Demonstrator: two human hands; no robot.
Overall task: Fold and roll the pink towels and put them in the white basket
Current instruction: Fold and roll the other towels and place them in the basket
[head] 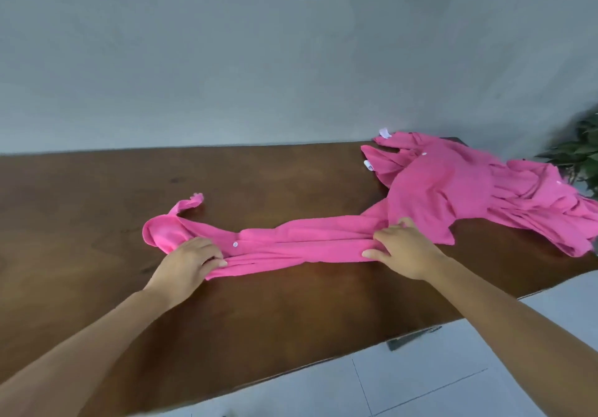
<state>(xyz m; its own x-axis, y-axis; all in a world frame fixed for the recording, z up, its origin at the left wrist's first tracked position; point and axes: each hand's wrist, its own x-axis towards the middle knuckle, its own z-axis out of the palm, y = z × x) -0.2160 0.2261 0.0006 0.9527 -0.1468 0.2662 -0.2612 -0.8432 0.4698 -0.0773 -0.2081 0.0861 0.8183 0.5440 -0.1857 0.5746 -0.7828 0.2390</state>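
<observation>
A pink towel [291,248] lies stretched in a long bunched strip across the middle of the brown wooden table [259,313]. My left hand [191,263] pinches its left part, with a loose end curling past it to the far left. My right hand [404,251] pinches the strip's right part between thumb and fingers. A heap of more pink towels [469,183] with small white tags lies at the table's back right, touching the strip's right end. No white basket is in view.
A grey wall [259,60] runs behind the table. A green leafy plant [582,154] stands past the table's right end. White tiled floor [420,384] shows below the table's near edge.
</observation>
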